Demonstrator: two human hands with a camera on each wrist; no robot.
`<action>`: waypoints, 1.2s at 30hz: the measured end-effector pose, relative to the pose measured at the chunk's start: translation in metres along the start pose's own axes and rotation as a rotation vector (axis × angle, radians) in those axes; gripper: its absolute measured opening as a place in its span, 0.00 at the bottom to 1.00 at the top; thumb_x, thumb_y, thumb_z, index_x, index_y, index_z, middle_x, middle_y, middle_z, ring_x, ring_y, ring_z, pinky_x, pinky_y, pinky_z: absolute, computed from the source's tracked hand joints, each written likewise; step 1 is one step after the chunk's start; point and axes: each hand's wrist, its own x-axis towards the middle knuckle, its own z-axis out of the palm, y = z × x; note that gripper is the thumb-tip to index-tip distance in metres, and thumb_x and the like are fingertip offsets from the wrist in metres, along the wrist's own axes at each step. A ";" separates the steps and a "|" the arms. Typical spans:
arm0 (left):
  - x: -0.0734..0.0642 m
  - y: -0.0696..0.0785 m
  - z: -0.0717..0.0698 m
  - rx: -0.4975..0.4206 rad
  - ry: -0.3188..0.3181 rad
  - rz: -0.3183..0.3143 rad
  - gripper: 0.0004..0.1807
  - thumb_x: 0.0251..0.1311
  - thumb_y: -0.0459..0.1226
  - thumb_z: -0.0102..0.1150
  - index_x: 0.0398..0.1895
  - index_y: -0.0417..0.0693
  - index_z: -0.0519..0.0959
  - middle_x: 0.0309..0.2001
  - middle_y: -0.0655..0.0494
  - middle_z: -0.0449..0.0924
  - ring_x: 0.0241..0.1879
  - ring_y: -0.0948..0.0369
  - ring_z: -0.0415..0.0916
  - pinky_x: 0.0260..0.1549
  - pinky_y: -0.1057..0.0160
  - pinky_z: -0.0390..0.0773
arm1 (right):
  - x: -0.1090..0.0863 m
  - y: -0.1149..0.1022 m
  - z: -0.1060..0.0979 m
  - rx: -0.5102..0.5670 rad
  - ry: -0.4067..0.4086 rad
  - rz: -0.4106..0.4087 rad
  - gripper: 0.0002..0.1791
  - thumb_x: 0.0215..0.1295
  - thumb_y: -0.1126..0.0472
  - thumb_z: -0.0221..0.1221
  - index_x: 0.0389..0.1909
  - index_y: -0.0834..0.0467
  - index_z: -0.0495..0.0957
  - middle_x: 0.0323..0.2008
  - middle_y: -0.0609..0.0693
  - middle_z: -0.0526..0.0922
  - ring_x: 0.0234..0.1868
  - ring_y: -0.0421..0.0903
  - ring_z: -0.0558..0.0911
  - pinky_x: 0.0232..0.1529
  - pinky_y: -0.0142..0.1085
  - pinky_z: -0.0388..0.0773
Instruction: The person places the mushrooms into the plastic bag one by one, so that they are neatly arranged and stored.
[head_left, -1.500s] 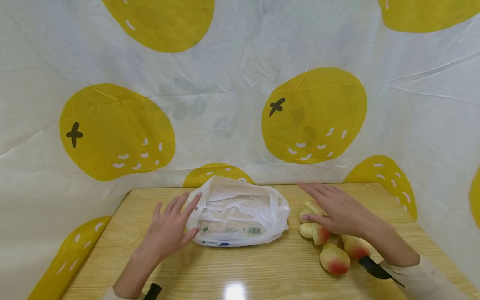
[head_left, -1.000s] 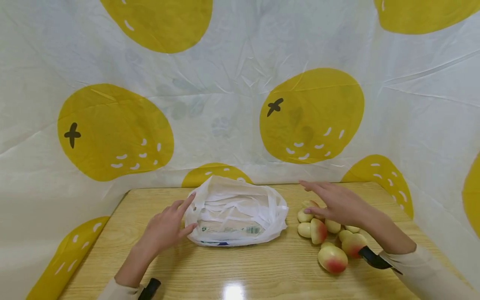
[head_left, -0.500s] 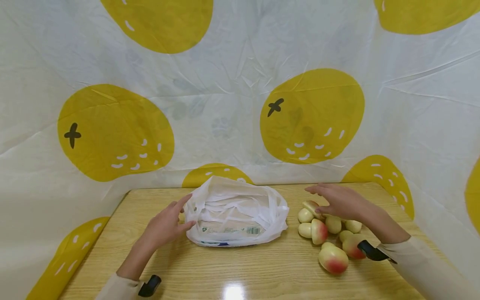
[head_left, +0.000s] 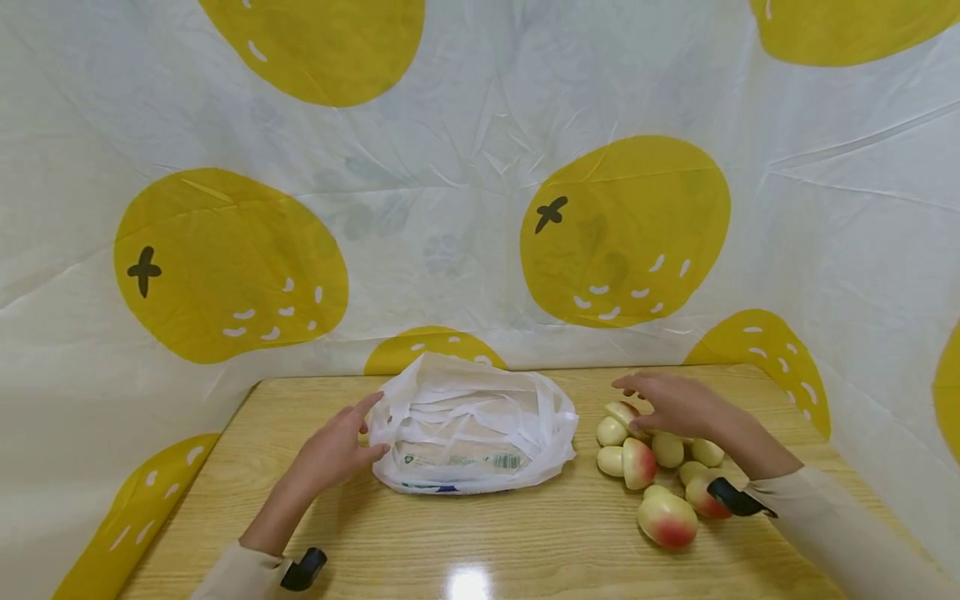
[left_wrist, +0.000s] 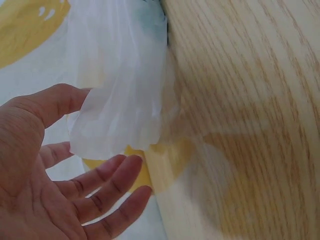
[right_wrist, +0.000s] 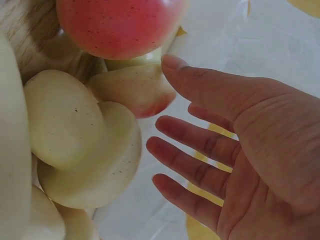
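A white plastic bag (head_left: pixel 442 479) lies on the table with its mouth open towards me. At its left edge is my left hand (head_left: pixel 326 458), thumb and index finger spread at the rim; in the left wrist view a flap of the bag (left_wrist: pixel 120 100) hangs between the loosely bent fingers. Several cream, red-tinged mushroom-shaped pieces (head_left: pixel 638 464) are grouped at the right. My right hand (head_left: pixel 678 406) hovers over the far ones, fingers loosely bent and holding nothing. Its thumb tip overlaps a red-tinged piece (right_wrist: pixel 132 87) in the right wrist view.
The wooden table (head_left: pixel 375 542) bears green print-marked bag and pieces together. A white sheet (head_left: pixel 435 250) with big yellow fruit prints stands behind and at both sides. Black straps (head_left: pixel 303 570) circle both wrists.
My left hand has drawn slightly left and down, its fingers closer together. The right hand has shifted a little right, its fingers bending more. Bag and mushroom-shaped pieces stay in place.
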 end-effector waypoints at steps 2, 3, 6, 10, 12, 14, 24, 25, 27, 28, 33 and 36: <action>0.001 -0.001 0.002 -0.016 0.001 0.004 0.44 0.58 0.43 0.72 0.77 0.49 0.62 0.40 0.51 0.76 0.30 0.59 0.70 0.28 0.59 0.70 | 0.002 0.002 0.003 0.005 -0.012 0.005 0.34 0.59 0.55 0.72 0.64 0.63 0.75 0.51 0.55 0.84 0.51 0.57 0.83 0.45 0.53 0.80; 0.001 -0.001 0.002 -0.027 0.000 0.005 0.44 0.59 0.42 0.72 0.77 0.49 0.62 0.39 0.51 0.76 0.30 0.59 0.69 0.28 0.60 0.70 | 0.003 0.002 0.004 0.006 -0.017 0.008 0.33 0.59 0.55 0.72 0.64 0.63 0.75 0.51 0.54 0.85 0.51 0.57 0.83 0.45 0.53 0.80; 0.002 -0.001 0.003 -0.063 -0.005 0.002 0.42 0.59 0.40 0.72 0.75 0.46 0.64 0.38 0.52 0.76 0.30 0.59 0.68 0.28 0.60 0.70 | 0.004 0.002 0.007 0.010 -0.026 0.002 0.33 0.60 0.55 0.72 0.64 0.63 0.75 0.50 0.52 0.85 0.51 0.56 0.83 0.44 0.52 0.80; 0.003 -0.001 0.004 -0.094 -0.011 -0.006 0.39 0.59 0.38 0.72 0.73 0.46 0.67 0.37 0.53 0.76 0.28 0.60 0.69 0.28 0.60 0.70 | 0.007 0.003 0.010 -0.003 -0.015 -0.024 0.29 0.60 0.54 0.72 0.60 0.62 0.79 0.48 0.50 0.84 0.50 0.54 0.82 0.47 0.51 0.78; 0.004 -0.001 0.004 -0.105 -0.012 0.000 0.37 0.59 0.37 0.72 0.72 0.46 0.68 0.37 0.53 0.76 0.28 0.60 0.69 0.28 0.60 0.71 | 0.008 0.003 0.012 -0.016 -0.009 -0.034 0.28 0.59 0.54 0.72 0.58 0.60 0.80 0.48 0.49 0.84 0.49 0.52 0.82 0.47 0.51 0.78; 0.004 -0.002 0.004 -0.110 -0.015 0.008 0.36 0.59 0.37 0.71 0.71 0.46 0.70 0.37 0.53 0.77 0.29 0.60 0.70 0.29 0.60 0.72 | 0.009 0.003 0.013 -0.012 -0.009 -0.028 0.27 0.58 0.54 0.73 0.57 0.59 0.81 0.45 0.48 0.83 0.47 0.50 0.81 0.48 0.50 0.77; 0.006 -0.004 0.000 -0.141 -0.009 -0.019 0.32 0.58 0.36 0.72 0.66 0.40 0.73 0.41 0.50 0.79 0.36 0.58 0.76 0.36 0.58 0.78 | 0.017 -0.002 0.012 0.055 -0.039 -0.020 0.27 0.60 0.52 0.71 0.58 0.61 0.81 0.38 0.43 0.78 0.40 0.45 0.75 0.43 0.45 0.74; 0.006 -0.004 -0.001 -0.151 -0.009 -0.017 0.32 0.58 0.35 0.72 0.65 0.39 0.73 0.41 0.49 0.79 0.36 0.57 0.76 0.36 0.58 0.78 | 0.018 -0.002 0.012 0.060 -0.043 -0.019 0.27 0.60 0.52 0.71 0.58 0.61 0.81 0.38 0.43 0.78 0.40 0.44 0.74 0.43 0.45 0.73; 0.006 -0.005 0.000 -0.175 -0.008 -0.012 0.31 0.57 0.34 0.72 0.64 0.38 0.74 0.41 0.49 0.79 0.37 0.57 0.77 0.37 0.58 0.79 | 0.019 -0.002 0.012 0.073 -0.051 -0.022 0.28 0.61 0.53 0.71 0.58 0.62 0.80 0.37 0.43 0.78 0.40 0.44 0.74 0.43 0.45 0.73; 0.006 -0.005 0.000 -0.184 -0.007 -0.007 0.31 0.57 0.34 0.72 0.64 0.37 0.74 0.41 0.49 0.79 0.37 0.57 0.77 0.36 0.58 0.80 | 0.019 -0.002 0.012 0.079 -0.056 -0.026 0.28 0.61 0.53 0.71 0.59 0.62 0.80 0.37 0.43 0.78 0.40 0.45 0.74 0.44 0.45 0.73; 0.005 -0.006 0.001 -0.228 0.002 0.004 0.29 0.56 0.32 0.72 0.61 0.35 0.75 0.41 0.48 0.77 0.37 0.58 0.78 0.36 0.60 0.81 | 0.021 0.000 0.013 0.108 -0.078 -0.038 0.29 0.61 0.53 0.71 0.60 0.63 0.79 0.39 0.43 0.79 0.41 0.45 0.75 0.46 0.46 0.74; 0.004 -0.006 0.002 -0.244 0.007 0.005 0.29 0.56 0.31 0.73 0.61 0.35 0.75 0.42 0.48 0.77 0.37 0.57 0.79 0.36 0.59 0.81 | 0.020 0.001 0.014 0.118 -0.086 -0.043 0.30 0.60 0.53 0.72 0.60 0.64 0.78 0.39 0.44 0.78 0.42 0.45 0.74 0.46 0.46 0.74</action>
